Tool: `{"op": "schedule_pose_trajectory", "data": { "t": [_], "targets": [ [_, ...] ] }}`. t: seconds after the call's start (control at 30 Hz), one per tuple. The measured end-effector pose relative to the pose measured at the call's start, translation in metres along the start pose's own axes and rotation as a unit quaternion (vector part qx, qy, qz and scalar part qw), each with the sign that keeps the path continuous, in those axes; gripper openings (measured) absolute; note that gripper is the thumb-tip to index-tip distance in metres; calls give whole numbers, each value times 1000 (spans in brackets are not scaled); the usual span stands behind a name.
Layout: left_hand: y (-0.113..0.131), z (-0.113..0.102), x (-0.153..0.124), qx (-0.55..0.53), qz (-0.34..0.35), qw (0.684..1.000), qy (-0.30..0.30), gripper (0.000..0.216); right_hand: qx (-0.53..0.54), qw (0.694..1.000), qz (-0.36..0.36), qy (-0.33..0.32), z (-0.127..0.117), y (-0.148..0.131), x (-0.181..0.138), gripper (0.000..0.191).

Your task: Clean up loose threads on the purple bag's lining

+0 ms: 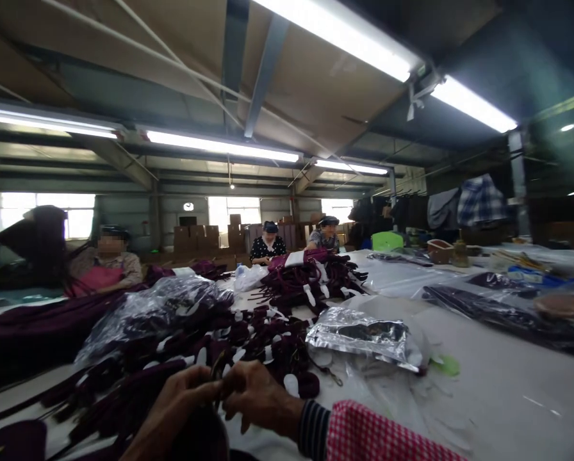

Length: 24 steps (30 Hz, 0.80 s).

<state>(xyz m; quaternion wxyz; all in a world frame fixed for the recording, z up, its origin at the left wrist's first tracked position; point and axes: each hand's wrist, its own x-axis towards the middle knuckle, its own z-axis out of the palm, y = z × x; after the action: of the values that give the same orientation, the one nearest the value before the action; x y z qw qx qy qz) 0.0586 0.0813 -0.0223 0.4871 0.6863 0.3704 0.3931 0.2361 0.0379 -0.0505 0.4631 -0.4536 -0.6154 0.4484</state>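
Observation:
My left hand and my right hand meet low in the middle of the view, fingertips pinched together on a dark strap-like piece. A dark shape hangs below the fingers; its kind is too dim to tell. Just beyond my hands lies a heap of maroon straps, rolled into bundles with white paper bands. A small metal hook sticks out on the right of the heap. My right arm wears a striped cuff and a red checked sleeve.
A silvery plastic bag lies right of the heap, clear plastic wrap to the left. Another strap pile stands farther back on the white table. Wrapped dark goods lie at right. Several people sit across the table.

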Motion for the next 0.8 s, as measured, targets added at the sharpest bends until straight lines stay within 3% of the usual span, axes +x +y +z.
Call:
{"op": "schedule_pose_trajectory", "data": {
  "t": [0.07,0.17,0.27,0.43,0.53,0.6,0.7,0.8],
  "targets": [
    [17,-2,-5,-118,-51,992,15,41,8,1000,-27,5,-1,-8,-1,39],
    [31,-9,-9,-219,-82,972,34,49,0,996,-46,75,-7,-19,1,43],
    [34,-13,-8,-165,-59,983,54,49,-49,987,-66,136,-12,-30,5,29],
    [29,-14,-1,-57,8,990,125,46,-57,994,-91,7,2,-46,15,30],
    [23,-19,3,26,54,984,168,42,-92,986,-135,21,15,-54,24,17],
    [19,-21,4,72,54,975,201,38,-175,967,-183,27,16,-60,29,5],
    [10,-18,5,100,25,965,241,36,-314,921,-229,-5,6,-63,33,13],
    [-5,-16,7,115,-12,955,271,34,-403,886,-229,-17,-10,-57,26,8]
  ]
}}
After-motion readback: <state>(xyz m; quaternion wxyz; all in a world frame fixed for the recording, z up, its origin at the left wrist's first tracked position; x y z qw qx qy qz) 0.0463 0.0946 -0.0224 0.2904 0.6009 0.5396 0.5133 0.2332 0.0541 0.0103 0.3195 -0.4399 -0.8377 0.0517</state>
